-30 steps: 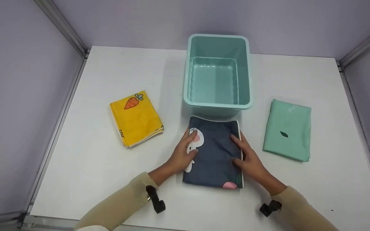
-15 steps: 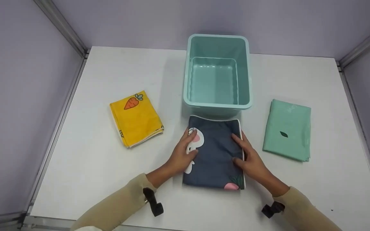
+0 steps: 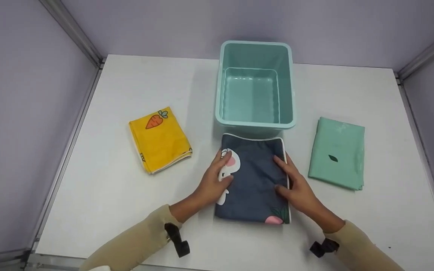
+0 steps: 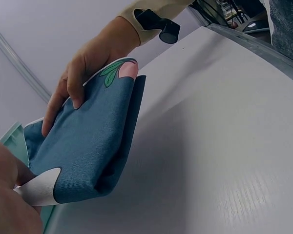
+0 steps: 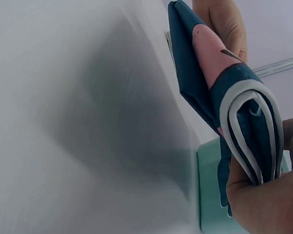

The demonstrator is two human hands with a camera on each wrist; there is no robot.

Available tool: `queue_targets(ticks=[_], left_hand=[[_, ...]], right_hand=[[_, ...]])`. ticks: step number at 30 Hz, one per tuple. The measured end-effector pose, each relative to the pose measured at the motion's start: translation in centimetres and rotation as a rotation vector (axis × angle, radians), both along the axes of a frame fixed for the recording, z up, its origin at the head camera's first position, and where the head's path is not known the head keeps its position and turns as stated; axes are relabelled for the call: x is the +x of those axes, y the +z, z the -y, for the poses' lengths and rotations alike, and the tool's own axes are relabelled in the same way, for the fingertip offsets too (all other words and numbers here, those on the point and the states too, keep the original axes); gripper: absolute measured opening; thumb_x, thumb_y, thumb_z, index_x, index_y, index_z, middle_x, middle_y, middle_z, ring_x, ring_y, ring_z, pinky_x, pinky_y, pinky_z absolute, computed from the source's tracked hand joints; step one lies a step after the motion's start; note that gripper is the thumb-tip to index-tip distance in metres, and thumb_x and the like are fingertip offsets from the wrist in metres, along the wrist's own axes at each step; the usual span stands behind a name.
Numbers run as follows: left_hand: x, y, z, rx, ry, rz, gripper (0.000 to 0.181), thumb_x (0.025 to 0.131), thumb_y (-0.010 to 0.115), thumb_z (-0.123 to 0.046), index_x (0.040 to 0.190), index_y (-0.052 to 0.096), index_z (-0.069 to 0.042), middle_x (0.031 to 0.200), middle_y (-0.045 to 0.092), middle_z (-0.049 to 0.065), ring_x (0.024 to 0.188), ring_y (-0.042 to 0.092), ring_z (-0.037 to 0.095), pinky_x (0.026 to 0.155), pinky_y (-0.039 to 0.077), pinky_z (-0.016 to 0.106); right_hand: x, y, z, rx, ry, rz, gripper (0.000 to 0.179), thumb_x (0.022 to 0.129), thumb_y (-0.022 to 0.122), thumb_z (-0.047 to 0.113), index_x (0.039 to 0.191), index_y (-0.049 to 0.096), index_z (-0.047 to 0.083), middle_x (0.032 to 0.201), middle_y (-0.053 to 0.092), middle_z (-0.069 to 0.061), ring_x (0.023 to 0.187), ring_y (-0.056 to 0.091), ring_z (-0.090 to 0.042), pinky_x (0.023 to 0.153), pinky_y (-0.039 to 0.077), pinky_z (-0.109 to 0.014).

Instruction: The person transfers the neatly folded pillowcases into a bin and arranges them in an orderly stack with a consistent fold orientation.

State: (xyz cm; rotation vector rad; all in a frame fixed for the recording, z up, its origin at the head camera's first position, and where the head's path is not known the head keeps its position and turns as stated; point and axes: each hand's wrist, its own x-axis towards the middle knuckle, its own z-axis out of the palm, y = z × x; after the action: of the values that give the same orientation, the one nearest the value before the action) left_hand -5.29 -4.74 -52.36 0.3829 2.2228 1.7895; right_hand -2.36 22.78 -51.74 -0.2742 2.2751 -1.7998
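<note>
A folded dark blue cloth point(image 3: 254, 180) with white edging, a white animal print and a pink radish-like print is held between both hands. My left hand point(image 3: 211, 184) grips its left edge, thumb on top over the white print. On the opposite edge my right hand point(image 3: 298, 188) grips with thumb and a finger on top and other fingers underneath. In the right wrist view, the folded layers of the cloth point(image 5: 254, 131) show edge-on above a shadow on the table. In the left wrist view, the cloth's near side point(image 4: 88, 141) is lifted off the surface.
A pale teal plastic bin point(image 3: 255, 125) stands just beyond the cloth, with nothing in it. A folded yellow cloth point(image 3: 160, 143) with a carrot print lies at left, a folded green cloth point(image 3: 337, 150) at right. The white table point(image 3: 164, 226) is bounded by grey panels.
The blue cloth has shifted slightly right and looks a little larger in the head view. My right hand has moved slightly right with its edge; my left hand keeps nearly the same place.
</note>
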Motion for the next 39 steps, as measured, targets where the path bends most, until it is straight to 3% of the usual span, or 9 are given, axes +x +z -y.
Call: queue_targets(ticks=[10, 39], left_hand=[[0.3, 0.5, 0.1, 0.022, 0.005, 0.001, 0.069, 0.092, 0.06, 0.008, 0.156, 0.034, 0.002, 0.168, 0.011, 0.023, 0.155, 0.012, 0.035, 0.124, 0.015, 0.048], [-0.3, 4.2, 0.2, 0.093, -0.02, -0.038, 0.068, 0.094, 0.06, 0.008, 0.156, 0.033, 0.003, 0.168, 0.014, 0.022, 0.156, 0.011, 0.033, 0.124, 0.015, 0.045]], right_hand=[[0.3, 1.2, 0.0, -0.026, 0.017, 0.025, 0.081, 0.088, 0.055, -0.021, 0.16, 0.028, 0.004, 0.17, -0.007, -0.014, 0.155, -0.003, -0.037, 0.107, 0.03, -0.011], [0.0, 4.6, -0.7, -0.144, 0.048, -0.043, 0.079, 0.091, 0.056, -0.019, 0.161, 0.027, 0.004, 0.17, -0.007, -0.012, 0.154, -0.002, -0.037, 0.112, 0.03, -0.016]])
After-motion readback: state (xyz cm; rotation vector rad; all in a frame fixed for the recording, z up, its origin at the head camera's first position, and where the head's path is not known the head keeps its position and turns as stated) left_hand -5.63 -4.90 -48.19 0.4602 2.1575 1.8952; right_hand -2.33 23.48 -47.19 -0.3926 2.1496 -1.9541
